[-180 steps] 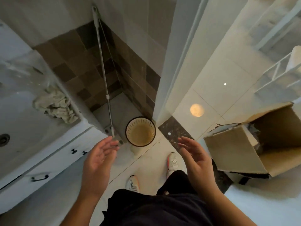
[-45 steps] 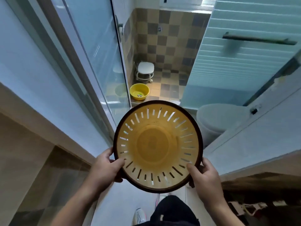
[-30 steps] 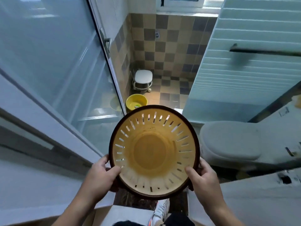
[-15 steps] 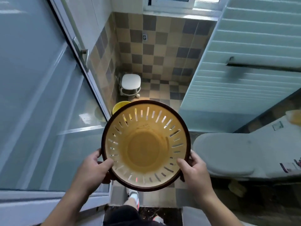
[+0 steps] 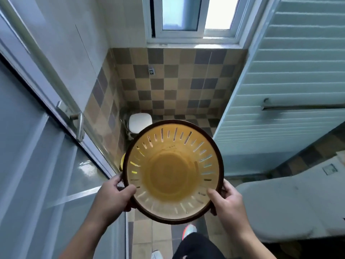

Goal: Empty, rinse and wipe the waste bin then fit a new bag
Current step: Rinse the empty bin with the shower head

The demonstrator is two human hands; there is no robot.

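The glass shower door [image 5: 46, 165] fills the left of the view, the ribbed door panel [image 5: 289, 90] the right, with the checkered tile wall [image 5: 177, 86] and the window [image 5: 194, 15] between them at the far end. A toilet lid [image 5: 298, 208] is seen low at right, close to the right forearm. The waste bin [image 5: 172, 171] is held up in mid-air at centre frame, mouth turned toward the camera, so its long axis runs away from the viewer and down toward the tiled floor [image 5: 149, 236]; the slotted wall and yellowish base are visible and nothing is seen inside, so the emptying is judged done and the rinse is judged to be next. The dark rim is grasped on both sides: the left hand [image 5: 112, 198] is curled over the lower-left edge with the thumb inside the rim, and the right hand [image 5: 226, 200] is curled over the lower-right edge the same way. The bin thus lies directly ahead of and between the fingers, neither hand nearer than the other. A small white stool [image 5: 140, 122] stands on the floor beyond the bin's top edge, and a sliver of a yellow basin [image 5: 122, 162] shows just left of the rim. Whether a tap or shower head is within reach cannot be told.
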